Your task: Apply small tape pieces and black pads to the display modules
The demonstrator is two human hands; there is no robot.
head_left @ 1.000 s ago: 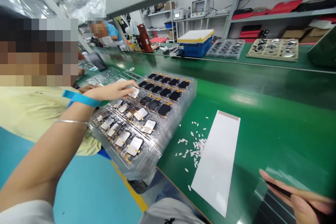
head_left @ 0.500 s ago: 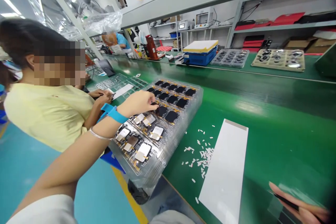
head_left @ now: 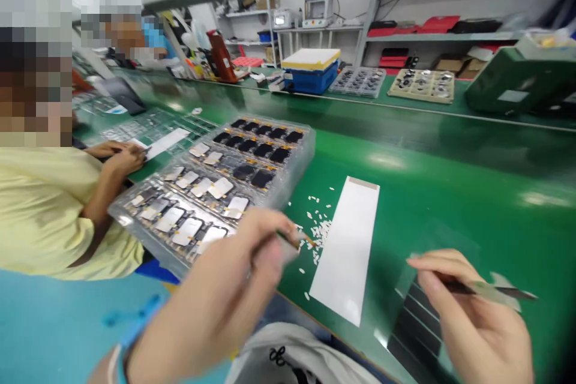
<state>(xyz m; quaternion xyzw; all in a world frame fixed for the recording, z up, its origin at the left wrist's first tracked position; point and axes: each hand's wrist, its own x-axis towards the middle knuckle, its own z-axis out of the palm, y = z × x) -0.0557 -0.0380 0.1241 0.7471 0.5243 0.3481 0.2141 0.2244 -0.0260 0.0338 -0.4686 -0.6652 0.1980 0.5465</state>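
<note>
My left hand (head_left: 245, 282) pinches a blurred small module (head_left: 288, 240) edgewise, seemingly keeping its orange flex tab (head_left: 309, 240) clear. My right hand (head_left: 477, 318) grips a slim dark tool (head_left: 463, 288).

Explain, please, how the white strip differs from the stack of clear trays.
The white strip is opaque with a greyish far end; the stack of clear trays is transparent and holds rows of dark and pale parts. The strip is narrow and thin, the stack wider and thicker. Both rest on the green table.
</note>
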